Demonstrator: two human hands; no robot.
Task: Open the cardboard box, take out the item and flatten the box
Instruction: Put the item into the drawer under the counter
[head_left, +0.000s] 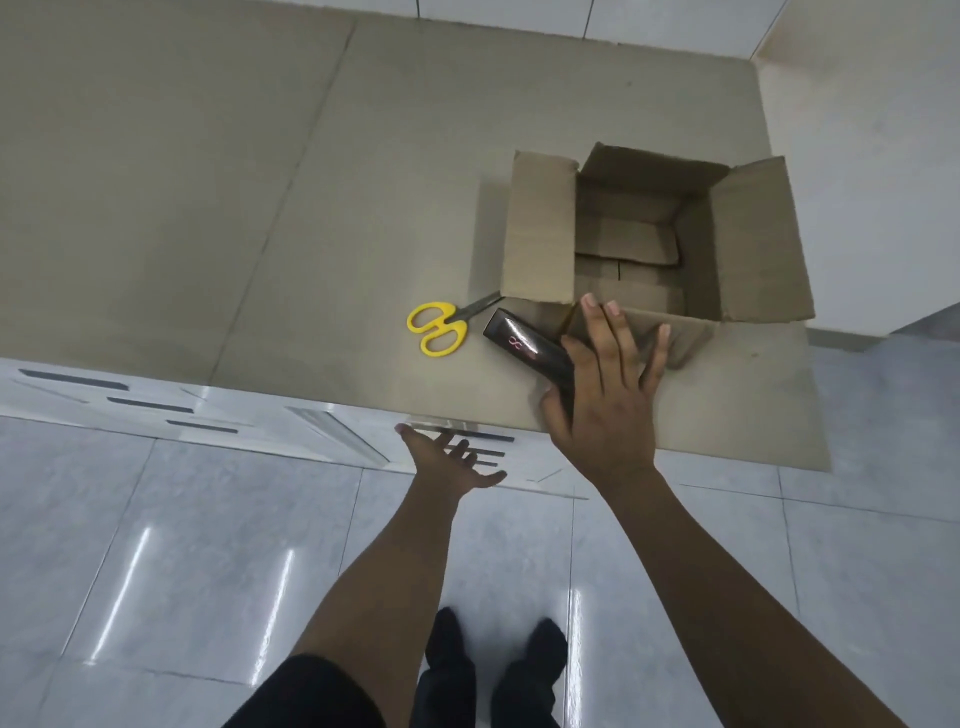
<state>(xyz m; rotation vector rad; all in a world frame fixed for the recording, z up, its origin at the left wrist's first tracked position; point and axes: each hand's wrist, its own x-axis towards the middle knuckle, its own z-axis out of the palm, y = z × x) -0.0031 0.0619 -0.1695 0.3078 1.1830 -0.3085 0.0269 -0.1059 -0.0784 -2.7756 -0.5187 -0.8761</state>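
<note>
An open cardboard box (540, 234) stands on the beige countertop (260, 182) at the right, all flaps spread outward and its inside showing only the bottom flaps. My right hand (608, 400) holds a slim black item (524, 348) with a pink logo between thumb and palm, just in front of the box's near flap, low over the counter. The fingers are stretched out above that flap. My left hand (452, 462) hovers open, palm up, below the counter's front edge, holding nothing.
Yellow-handled scissors (441, 325) lie on the counter left of the box, blades toward it. White drawer fronts (156, 405) run below the counter edge. A white wall (872, 182) rises right of the box. Glossy floor tiles and my feet are below.
</note>
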